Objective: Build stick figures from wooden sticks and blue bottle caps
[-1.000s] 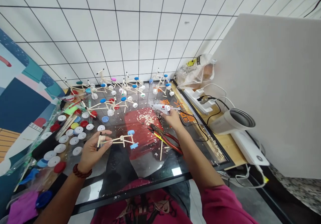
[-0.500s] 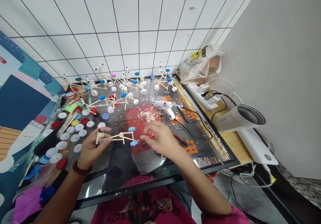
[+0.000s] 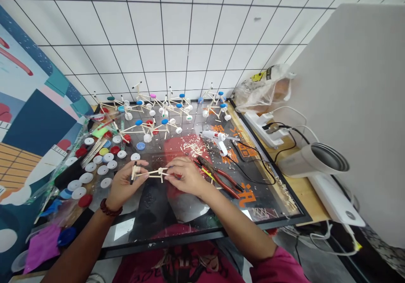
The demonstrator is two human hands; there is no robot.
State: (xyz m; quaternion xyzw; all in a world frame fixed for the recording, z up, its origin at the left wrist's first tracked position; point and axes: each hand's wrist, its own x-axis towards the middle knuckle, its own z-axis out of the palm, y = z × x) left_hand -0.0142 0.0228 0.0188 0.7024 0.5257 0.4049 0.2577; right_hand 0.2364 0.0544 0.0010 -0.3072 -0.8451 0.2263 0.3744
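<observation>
Between my two hands is a small wooden-stick tricycle model (image 3: 154, 172), held above the dark tabletop. Its dark-tipped crosspiece sits in the fingers of my left hand (image 3: 125, 185), which are closed around that end. My right hand (image 3: 185, 174) grips the opposite end; the blue bottle-cap wheels there are mostly covered by its fingers. Just right of that hand lie pliers (image 3: 218, 177) with red handles. A white hot glue gun (image 3: 218, 139) rests farther back.
Several finished stick models with cap wheels (image 3: 164, 122) stand along the tiled wall. Loose bottle caps (image 3: 103, 170) cover the left side. Wood scraps (image 3: 193, 144) are scattered mid-table. Cables, a power strip (image 3: 264, 129), a plastic bag (image 3: 265, 88) and stacked cups (image 3: 313, 158) line the right edge.
My right hand has moved left and closed on the blue-wheeled end of the model, uncovering the pliers. My left hand keeps its hold. The camera view has shifted slightly.
</observation>
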